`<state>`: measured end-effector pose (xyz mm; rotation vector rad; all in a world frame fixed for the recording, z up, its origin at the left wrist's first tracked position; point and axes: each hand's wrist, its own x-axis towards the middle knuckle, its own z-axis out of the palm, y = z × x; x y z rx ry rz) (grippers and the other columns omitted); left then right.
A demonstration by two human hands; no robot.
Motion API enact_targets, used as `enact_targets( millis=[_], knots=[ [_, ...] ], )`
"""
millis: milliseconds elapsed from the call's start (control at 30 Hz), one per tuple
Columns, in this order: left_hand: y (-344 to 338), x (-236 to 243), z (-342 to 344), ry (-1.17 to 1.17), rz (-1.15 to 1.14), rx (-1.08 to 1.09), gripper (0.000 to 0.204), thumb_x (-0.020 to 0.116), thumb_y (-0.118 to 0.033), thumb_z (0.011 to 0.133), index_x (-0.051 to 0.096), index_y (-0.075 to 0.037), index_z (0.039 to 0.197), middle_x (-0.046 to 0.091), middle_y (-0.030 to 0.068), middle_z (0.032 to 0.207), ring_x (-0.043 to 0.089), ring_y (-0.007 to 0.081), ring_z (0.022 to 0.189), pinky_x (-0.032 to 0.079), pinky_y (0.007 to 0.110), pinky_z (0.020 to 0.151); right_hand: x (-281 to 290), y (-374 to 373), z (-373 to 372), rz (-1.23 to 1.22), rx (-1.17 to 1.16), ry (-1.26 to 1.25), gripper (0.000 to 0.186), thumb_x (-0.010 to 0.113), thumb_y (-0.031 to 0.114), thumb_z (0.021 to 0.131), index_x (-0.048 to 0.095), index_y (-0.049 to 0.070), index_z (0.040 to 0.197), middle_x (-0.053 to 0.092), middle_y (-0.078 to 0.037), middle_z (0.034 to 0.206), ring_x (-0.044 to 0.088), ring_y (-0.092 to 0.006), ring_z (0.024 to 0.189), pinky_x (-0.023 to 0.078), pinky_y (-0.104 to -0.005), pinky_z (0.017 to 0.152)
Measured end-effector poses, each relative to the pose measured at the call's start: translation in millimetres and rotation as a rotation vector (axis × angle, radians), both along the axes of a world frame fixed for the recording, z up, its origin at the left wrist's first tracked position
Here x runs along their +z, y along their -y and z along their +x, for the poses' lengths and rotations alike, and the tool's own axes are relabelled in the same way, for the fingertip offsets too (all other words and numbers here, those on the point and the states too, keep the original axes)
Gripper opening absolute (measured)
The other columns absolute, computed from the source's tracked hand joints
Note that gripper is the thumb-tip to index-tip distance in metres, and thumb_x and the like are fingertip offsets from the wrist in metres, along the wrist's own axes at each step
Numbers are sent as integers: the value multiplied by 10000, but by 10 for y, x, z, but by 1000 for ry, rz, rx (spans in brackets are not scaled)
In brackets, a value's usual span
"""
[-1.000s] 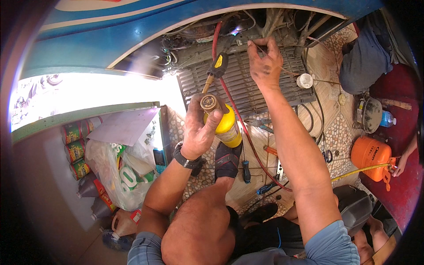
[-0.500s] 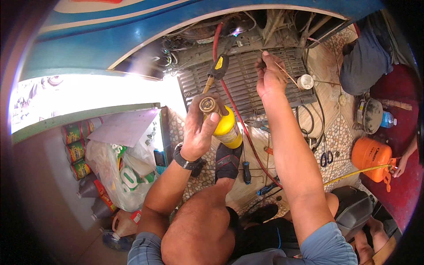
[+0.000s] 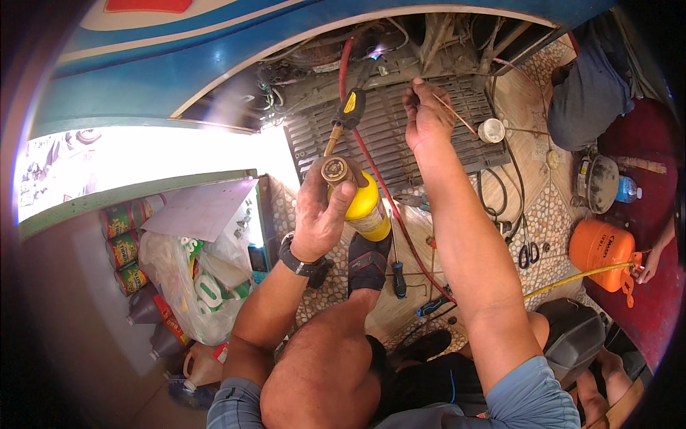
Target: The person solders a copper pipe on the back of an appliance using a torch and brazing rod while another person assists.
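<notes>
My left hand (image 3: 318,214) is wrapped round the neck of a gas torch (image 3: 369,214) with a yellow cylinder. Its black-and-yellow nozzle points up and away, and a small bluish flame (image 3: 376,54) glows at the tip. Between the fingers of my right hand (image 3: 429,114) is a thin copper-coloured rod (image 3: 455,114), slanting down to the right. The rod's lower end comes close to a small white cup (image 3: 491,131). Ahead of both hands is the opening under a blue panel (image 3: 243,32), full of dark pipes and wires. Fingertips on the rod partly hide its far end.
A slatted grille (image 3: 400,136) lies under my hands, crossed by a red hose (image 3: 371,154). Screwdriver (image 3: 399,280), scissors (image 3: 529,254) and pliers (image 3: 413,201) lie on the floor. To the right, another person's hand (image 3: 649,268) touches an orange gas cylinder (image 3: 604,250). Bags and bottles fill the left side.
My right hand has shifted slightly left and up with the rod. The torch in my left hand has barely moved, its flame still lit.
</notes>
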<state>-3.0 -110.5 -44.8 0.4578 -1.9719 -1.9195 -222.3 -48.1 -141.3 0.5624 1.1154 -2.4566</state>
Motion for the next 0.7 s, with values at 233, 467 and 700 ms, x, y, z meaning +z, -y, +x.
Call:
enact_targets(
  millis=[233,467,700],
  knots=[
    [-9,-28,-9,-33,-17,9,372,608,-334,1020,534,-3,1174,637,91,1006,610,179,941,483,331,872,-63,5,6,-96,29,100,182,731,30,899,596,110,991,661,-36,903,617,-165,816,537,-316,754],
    [-12,-36,-14,-56,-12,7,362,612,-321,1019,526,-6,1175,636,88,1011,611,176,943,486,329,873,-90,39,55,-176,6,176,184,736,48,902,573,119,952,649,-22,918,608,-148,803,514,-301,739],
    [-14,-31,1,-36,-4,15,374,634,-329,1007,522,-7,1161,640,90,1023,620,175,947,490,329,880,-93,51,103,-184,6,181,177,736,52,902,586,110,976,652,-21,905,607,-150,806,508,-304,750]
  ],
)
